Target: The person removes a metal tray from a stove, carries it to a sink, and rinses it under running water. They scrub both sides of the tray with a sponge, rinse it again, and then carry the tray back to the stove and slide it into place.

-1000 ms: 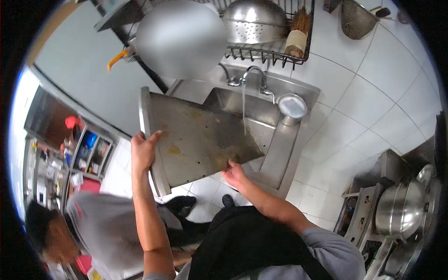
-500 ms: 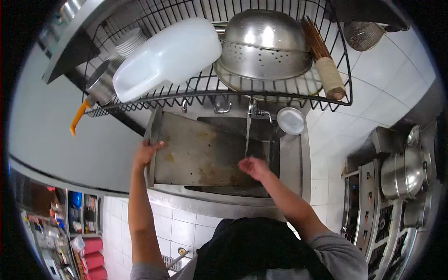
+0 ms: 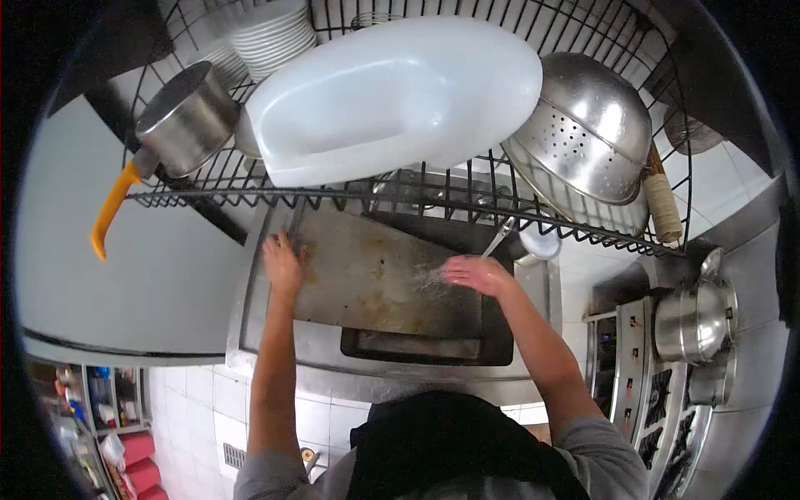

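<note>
A stained flat metal sheet (image 3: 367,283) lies across the sink basin (image 3: 500,346), partly covering it. My left hand (image 3: 284,262) rests on the sheet's left edge with its fingers apart. Over the right part of the sheet is my right hand (image 3: 477,273), in the stream of water (image 3: 498,240), fingers stretched out and holding nothing. Water splashes off it onto the sheet. The tap is mostly hidden behind the wire rack (image 3: 333,197).
Above the sink, the rack holds a white plastic scoop (image 3: 400,100), a steel colander (image 3: 583,133), stacked white dishes (image 3: 271,37) and a pot with an orange handle (image 3: 187,117). A stove with steel pots (image 3: 690,321) stands at the right.
The view has shifted closer to the rack. My left hand has flattened over the sheet's edge. My right hand has opened into the water, which now splashes on the sheet. More basin shows at the front.
</note>
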The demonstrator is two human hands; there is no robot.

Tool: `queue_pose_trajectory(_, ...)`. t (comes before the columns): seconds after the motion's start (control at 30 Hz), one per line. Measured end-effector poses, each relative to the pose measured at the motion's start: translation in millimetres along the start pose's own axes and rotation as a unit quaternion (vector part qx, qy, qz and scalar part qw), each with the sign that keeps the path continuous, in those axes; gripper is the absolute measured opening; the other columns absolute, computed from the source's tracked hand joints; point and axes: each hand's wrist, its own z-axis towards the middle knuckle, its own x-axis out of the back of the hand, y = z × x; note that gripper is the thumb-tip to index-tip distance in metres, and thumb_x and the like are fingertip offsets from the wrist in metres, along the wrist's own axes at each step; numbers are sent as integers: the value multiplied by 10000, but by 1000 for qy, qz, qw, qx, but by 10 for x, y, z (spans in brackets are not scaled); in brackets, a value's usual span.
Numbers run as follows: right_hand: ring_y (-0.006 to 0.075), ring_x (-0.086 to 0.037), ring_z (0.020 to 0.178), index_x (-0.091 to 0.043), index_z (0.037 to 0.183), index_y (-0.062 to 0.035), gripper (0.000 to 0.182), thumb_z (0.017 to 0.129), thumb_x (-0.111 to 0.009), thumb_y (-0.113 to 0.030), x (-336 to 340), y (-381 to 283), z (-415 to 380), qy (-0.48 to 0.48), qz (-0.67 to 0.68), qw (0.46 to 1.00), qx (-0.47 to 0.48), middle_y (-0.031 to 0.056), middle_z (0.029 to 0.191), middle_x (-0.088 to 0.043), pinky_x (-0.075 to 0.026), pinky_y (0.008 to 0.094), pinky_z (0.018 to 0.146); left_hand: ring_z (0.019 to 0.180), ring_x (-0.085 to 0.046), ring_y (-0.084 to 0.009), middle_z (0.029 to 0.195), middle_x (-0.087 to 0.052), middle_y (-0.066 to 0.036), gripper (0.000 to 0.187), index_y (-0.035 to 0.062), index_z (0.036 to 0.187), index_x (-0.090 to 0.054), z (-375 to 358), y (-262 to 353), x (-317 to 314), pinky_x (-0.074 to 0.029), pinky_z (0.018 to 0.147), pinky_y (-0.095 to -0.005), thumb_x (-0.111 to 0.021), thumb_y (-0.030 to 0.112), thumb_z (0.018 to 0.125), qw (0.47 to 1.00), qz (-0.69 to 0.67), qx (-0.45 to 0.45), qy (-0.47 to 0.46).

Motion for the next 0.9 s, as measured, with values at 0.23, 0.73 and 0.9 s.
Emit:
queue_pose_trajectory(0.23, 359, -540, 1184, -469, 1254, 107, 367, 973, -462, -129, -519, -483, -753, 74, 8, 995, 71, 261, 1230, -560, -427, 437, 1046, 1021, -624, -264, 1153, -612, -198, 459, -32, 1215, -526, -706, 1951, -408, -487, 867, -356, -642, 286, 905, 817, -521, -55, -241)
queue_pose_trajectory(0.73, 444, -532, 1103, -440, 1326, -78, 626, 766, -677, -225, 1362, -937, -923, 313, -770, 532, 161, 278, 1201, -556, -450, 469, 920, 678, -624, -153, 808, -665, -38, 167, 41, 976, -611, 420, 2827, -263, -489, 583, -308, -582, 191, 908, 743, -593, -56, -307)
queue_pose_trajectory(0.9, 417, -638, 870, -577, 1204, -99, 496, 764, -698, -294, 2683, -709, -102, 359, -801, 455, 150, 253, 1038, -639, -499, 475, 798, 678, -643, -178, 787, -645, -91, 183, 7, 947, -589, 109, 2870, -237, -526, 558, -308, -565, 188, 945, 671, -614, 83, -407)
